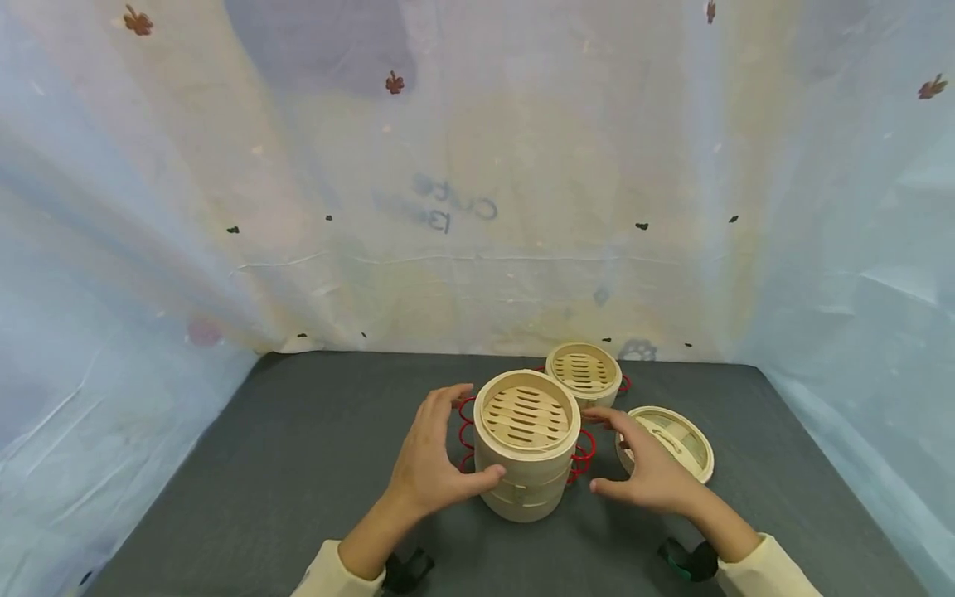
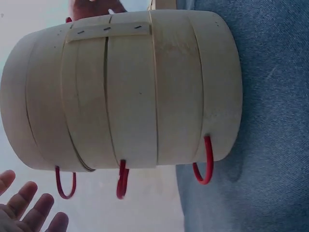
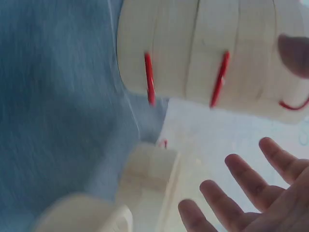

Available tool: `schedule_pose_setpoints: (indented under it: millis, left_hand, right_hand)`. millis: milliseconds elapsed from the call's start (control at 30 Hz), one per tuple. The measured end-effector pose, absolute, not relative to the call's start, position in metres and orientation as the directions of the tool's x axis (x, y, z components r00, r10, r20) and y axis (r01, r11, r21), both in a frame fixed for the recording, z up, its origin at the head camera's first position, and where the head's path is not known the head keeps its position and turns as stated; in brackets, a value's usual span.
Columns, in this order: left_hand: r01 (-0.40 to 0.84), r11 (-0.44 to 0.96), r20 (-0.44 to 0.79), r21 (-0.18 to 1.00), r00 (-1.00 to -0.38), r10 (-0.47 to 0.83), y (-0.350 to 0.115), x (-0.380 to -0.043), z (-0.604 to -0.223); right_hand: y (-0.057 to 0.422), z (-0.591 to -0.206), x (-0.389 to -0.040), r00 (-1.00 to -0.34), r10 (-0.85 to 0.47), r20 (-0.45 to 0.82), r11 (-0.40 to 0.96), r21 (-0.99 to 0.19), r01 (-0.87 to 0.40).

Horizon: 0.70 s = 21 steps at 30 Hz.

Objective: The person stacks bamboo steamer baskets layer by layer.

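A stack of round bamboo steamer baskets (image 1: 522, 489) stands upright on the dark cloth, the top one showing its slotted floor. Red loop handles (image 2: 209, 159) stick out from its sides. To the left of the stack is my left hand (image 1: 429, 464), fingers spread beside the loops; its thumb overlaps the front wall in the head view. The left wrist view has those fingers apart from the wall. My right hand (image 1: 649, 468) hovers on the other side, fingers extended and thumb spread, with a gap to the stack. Neither hand holds anything.
Behind the stack sits a single steamer basket (image 1: 597, 401), also with red loops. A round bamboo lid (image 1: 694, 448) with a strap handle lies at the right, partly behind my right hand. A pale plastic sheet (image 1: 522, 290) rises along the table's far edge.
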<state>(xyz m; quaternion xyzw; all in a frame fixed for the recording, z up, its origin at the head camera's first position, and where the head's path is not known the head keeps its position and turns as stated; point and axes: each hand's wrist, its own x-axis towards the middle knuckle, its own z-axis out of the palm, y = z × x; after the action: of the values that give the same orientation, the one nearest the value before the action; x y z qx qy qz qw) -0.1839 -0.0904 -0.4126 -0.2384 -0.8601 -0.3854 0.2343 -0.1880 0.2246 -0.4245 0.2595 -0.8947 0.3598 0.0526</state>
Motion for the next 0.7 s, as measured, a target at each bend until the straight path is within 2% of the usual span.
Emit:
schedule_pose_setpoints:
  millis: [200,367,700]
  left_hand:
    - [0.529,0.584,0.521,0.615,-0.829,0.203,-0.092,-0.186,-0.418]
    - [0.470,0.586,0.457,0.659,-0.870,0.184,-0.092,-0.189,-0.423]
    - [0.469,0.587,0.450,0.660,-0.872,0.192,-0.091,-0.198,-0.430]
  right_hand:
    - [0.232,-0.409,-0.198,-0.842,-0.418,0.340,0.703,-0.466,-0.537]
    - [0.233,-0.398,-0.211,-0.850,-0.402,0.341,0.747,-0.416,-0.519]
    - [0.238,-0.401,-0.247,-0.867,-0.391,0.307,0.799,-0.354,-0.486]
